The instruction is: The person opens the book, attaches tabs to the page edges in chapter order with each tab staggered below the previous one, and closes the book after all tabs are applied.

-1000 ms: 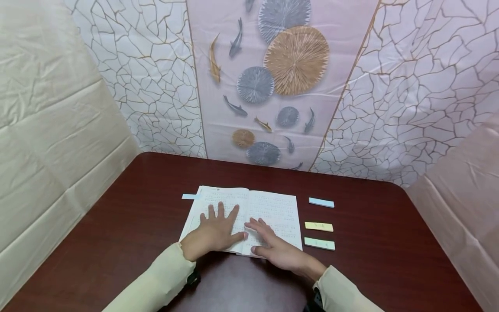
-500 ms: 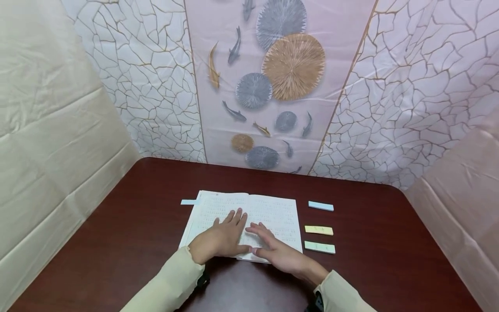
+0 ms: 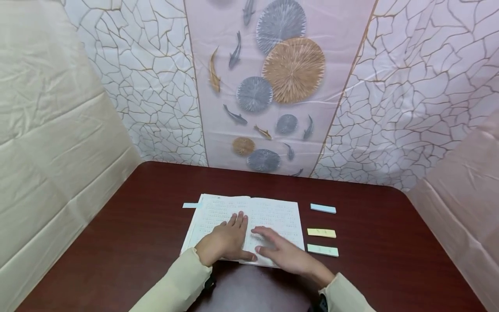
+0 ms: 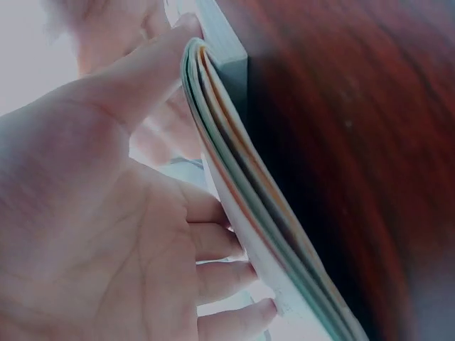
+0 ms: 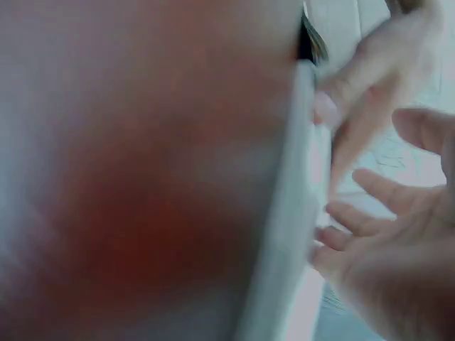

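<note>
An open book (image 3: 274,210) with printed pages lies flat on the table. My left hand (image 3: 226,243) rests on it beside the centre fold, fingers extended and thumb pointing right along the near edge. In the left wrist view, the book's page edges (image 4: 249,170) run beneath this left hand (image 4: 128,234). Over the right page is my right hand (image 3: 286,255), its fingers loosely bent, holding nothing; the right wrist view shows this right hand (image 5: 398,234) with fingers apart. A pale blue sticky tab (image 3: 190,205) sticks out from the book's left edge.
Right of the book lie blue (image 3: 323,209), yellow (image 3: 321,233) and green (image 3: 322,250) strips of sticky notes. The dark red-brown table (image 3: 128,242) meets a patterned cloth backdrop (image 3: 257,130) behind, with plain fabric at both sides.
My left hand has slid right across the left page to the fold, its fingers drawing closer together. The right hand has shifted only slightly. The head view has tilted a little upward.
</note>
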Demonstrator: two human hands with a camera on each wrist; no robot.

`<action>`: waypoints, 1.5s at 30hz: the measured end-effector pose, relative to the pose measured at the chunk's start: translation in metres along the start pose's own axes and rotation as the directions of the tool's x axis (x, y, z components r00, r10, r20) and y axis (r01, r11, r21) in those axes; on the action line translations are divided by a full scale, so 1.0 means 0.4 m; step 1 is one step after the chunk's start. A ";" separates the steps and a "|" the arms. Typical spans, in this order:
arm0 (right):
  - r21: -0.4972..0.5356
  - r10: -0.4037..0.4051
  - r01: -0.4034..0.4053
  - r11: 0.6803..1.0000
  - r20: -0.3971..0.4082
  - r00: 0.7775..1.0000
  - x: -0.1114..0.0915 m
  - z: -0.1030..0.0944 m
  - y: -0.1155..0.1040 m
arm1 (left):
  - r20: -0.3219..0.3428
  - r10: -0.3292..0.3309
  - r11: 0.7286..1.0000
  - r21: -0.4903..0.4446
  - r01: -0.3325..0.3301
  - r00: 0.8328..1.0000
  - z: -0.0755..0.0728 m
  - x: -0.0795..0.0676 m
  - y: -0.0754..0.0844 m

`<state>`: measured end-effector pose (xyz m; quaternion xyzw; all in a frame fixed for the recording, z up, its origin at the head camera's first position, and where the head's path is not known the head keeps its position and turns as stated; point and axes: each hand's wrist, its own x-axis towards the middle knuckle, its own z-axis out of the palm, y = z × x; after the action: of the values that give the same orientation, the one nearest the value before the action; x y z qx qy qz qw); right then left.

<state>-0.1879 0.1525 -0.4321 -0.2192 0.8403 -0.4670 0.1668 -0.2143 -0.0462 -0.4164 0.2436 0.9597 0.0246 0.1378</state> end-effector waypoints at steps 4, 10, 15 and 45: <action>-0.221 -0.015 -0.009 0.975 -0.108 0.994 0.030 -0.065 -0.001 | 0.007 0.005 1.000 -0.012 -0.005 1.000 -0.002 0.003 0.003; -0.524 0.122 -0.187 0.831 -0.157 0.980 0.101 -0.173 0.031 | 0.001 0.014 0.999 -0.042 -0.014 1.000 0.004 -0.001 -0.003; -0.621 0.200 -0.264 0.738 -0.172 0.965 0.134 -0.225 0.091 | -0.012 0.045 0.995 -0.083 -0.046 0.999 0.017 0.001 -0.004; 0.806 0.285 -0.097 0.584 -0.091 0.954 0.034 -0.128 0.038 | -0.088 0.065 0.916 -0.389 -0.094 0.994 0.031 0.007 -0.080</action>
<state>-0.2275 0.1890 -0.4202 0.0205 0.5771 -0.7900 0.2060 -0.2280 -0.0732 -0.4325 0.2486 0.9290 0.2310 0.1476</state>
